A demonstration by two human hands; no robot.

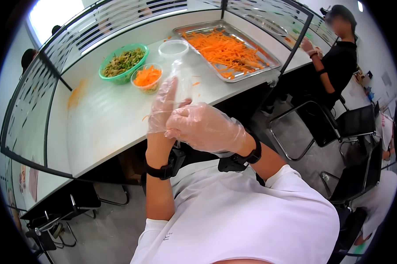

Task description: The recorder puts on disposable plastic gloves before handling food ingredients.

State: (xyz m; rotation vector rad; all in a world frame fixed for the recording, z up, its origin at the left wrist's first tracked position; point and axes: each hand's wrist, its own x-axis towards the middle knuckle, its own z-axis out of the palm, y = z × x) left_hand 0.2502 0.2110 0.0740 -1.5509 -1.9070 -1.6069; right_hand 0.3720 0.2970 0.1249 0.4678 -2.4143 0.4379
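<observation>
My left hand (pixel 164 105), in a loose clear plastic glove, is held out over the table's front edge with its fingers extended. My right hand (pixel 205 127), also gloved, pinches the left glove's plastic near the wrist. Beyond my left fingertips stands a small clear tub (pixel 147 79) with orange carrot shreds on top. A green bowl (pixel 123 64) of chopped greenish-brown food is just behind it to the left. An empty-looking clear round container (pixel 173 49) stands further back. At the right, a metal tray (pixel 239 78) holds a heap of shredded carrot (pixel 223 49).
Low partitions with black frames (pixel 56 74) surround the white table (pixel 99 132), which bears an orange stain and stray carrot shreds. Another person (pixel 345 66) sits at the neighbouring table on the right. Black chairs (pixel 355 120) stand behind on the right, others at the lower left.
</observation>
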